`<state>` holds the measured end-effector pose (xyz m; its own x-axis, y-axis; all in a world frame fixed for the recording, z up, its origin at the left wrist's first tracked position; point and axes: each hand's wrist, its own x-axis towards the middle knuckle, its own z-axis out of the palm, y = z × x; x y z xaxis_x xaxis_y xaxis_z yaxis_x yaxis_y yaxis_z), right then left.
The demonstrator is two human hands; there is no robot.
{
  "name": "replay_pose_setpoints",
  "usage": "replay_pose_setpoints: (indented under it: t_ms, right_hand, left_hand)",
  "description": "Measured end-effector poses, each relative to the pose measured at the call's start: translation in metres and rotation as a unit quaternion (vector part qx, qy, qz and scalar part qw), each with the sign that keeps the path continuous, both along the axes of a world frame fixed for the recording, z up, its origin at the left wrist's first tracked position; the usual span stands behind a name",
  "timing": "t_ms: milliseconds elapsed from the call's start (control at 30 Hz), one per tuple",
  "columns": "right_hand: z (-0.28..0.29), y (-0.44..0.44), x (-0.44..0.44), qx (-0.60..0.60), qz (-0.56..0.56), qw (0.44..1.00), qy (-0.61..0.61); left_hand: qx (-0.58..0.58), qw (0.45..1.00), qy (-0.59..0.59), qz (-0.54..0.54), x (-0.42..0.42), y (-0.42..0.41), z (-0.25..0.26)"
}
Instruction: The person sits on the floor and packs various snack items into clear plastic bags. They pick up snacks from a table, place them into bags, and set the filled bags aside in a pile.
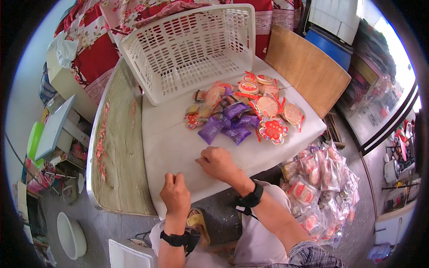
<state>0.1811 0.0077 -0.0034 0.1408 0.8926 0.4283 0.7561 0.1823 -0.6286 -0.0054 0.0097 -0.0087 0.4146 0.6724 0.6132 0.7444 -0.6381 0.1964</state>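
My left hand (175, 194) is curled shut over the near edge of a white-covered table (171, 150). To its right and farther in, my right hand (219, 164) is also curled, thumb against fingers. I see nothing in either hand, though a thin clear film could be hidden. Beyond my right hand lies a heap of small packets: purple-wrapped snacks (231, 124), round biscuits in clear and red wrappers (267, 106), and smaller brown-and-yellow packets (202, 114). A red flower-shaped packet or tag (273, 130) sits at the heap's near right.
A white slotted plastic basket (197, 43) lies tipped behind the heap, its mouth facing me. Filled clear bags (318, 194) are piled at right, below the table. A wooden board (306, 67) and blue barrel (330, 47) stand back right. A pale basin (71, 236) is on the floor.
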Motion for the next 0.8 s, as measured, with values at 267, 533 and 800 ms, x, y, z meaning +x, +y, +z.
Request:
replay_pose_setpoints:
  t_ms: [267, 533, 800]
  right_hand:
    - [0.022, 0.019, 0.045, 0.157, -0.118, 0.979, -0.061]
    - [0.018, 0.041, 0.028, 0.011, -0.238, 0.965, -0.109]
    - [0.016, 0.021, 0.052, 0.007, -0.133, 0.991, 0.012]
  left_hand:
    - [-0.066, 0.998, -0.004, -0.010, -0.001, 0.003, -0.013]
    - [-0.159, 0.986, -0.043, -0.029, 0.005, 0.001, 0.002]
    - [-0.155, 0.986, -0.028, -0.061, 0.002, 0.008, -0.015]
